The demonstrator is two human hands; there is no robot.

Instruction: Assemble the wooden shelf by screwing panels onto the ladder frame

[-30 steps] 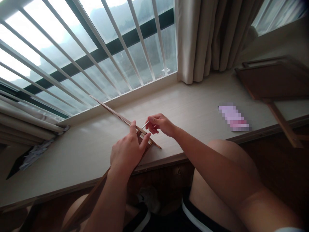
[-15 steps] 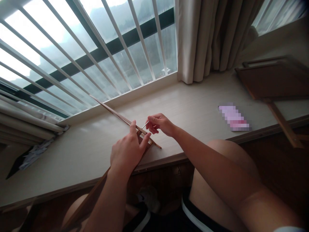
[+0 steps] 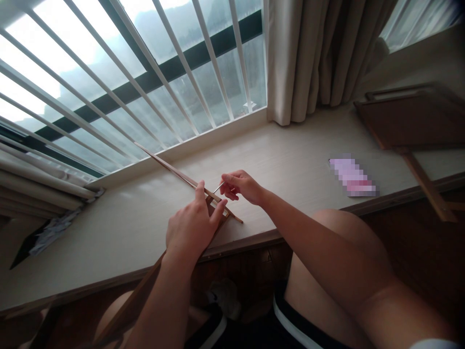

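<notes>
A brown wooden frame reaches from the window side across the ledge, and its near corner lies under my left hand. That hand grips the corner, index finger and thumb on either side of the slats; its other fingers are largely hidden. My right hand, just right of the corner, is closed in a pinch on a thin metal rod. The rod's lower end meets the wood between the slats. Its other end is hidden in my fingers, so its exact kind does not show.
The pale window ledge runs below a barred window. A blurred pink phone-like object lies to the right. Beyond it stands a brown wooden folding piece with a leg over the edge. Curtains hang behind; papers lie far left.
</notes>
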